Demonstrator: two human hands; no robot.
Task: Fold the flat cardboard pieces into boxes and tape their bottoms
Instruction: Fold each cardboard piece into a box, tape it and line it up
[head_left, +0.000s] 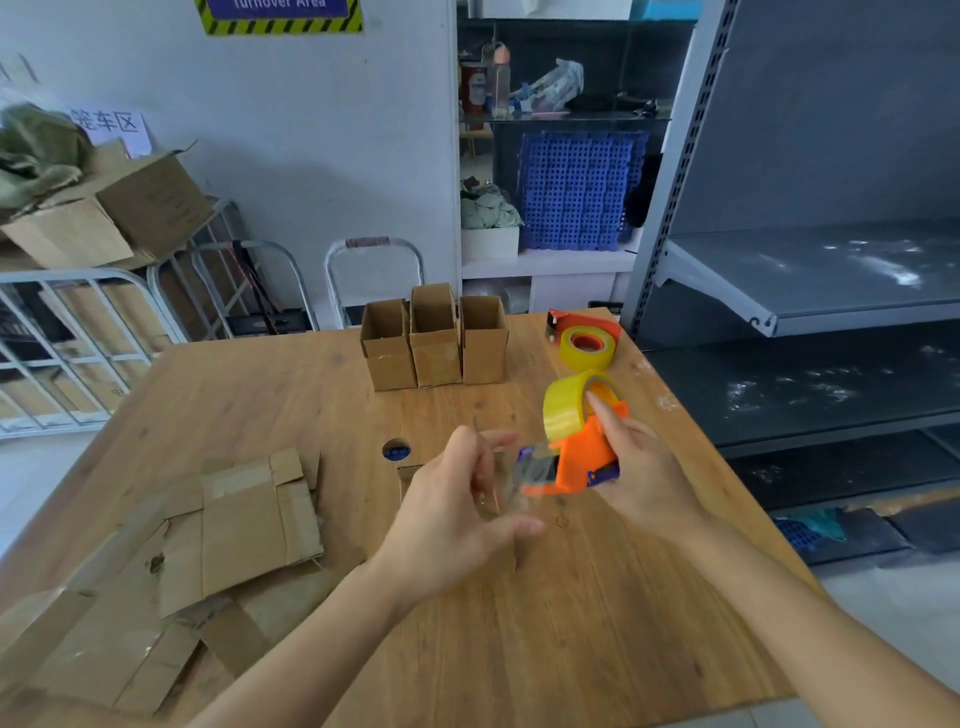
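Sign (280, 13) reads "Turnover Area"; right hand (644, 467) grips tape dispenser (582, 452).

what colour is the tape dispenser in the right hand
The tape dispenser is orange, with a yellow tape roll; head view shows it best.

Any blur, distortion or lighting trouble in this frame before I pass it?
Head view: motion blur smears the fingers of the left hand and the clear tape strip, so its grip is unreadable; the right hand and orange tape dispenser are sharper. Head view: wide-angle bending tilts the shelving upright at the right. Head view: light is soft and even, shadows faint.
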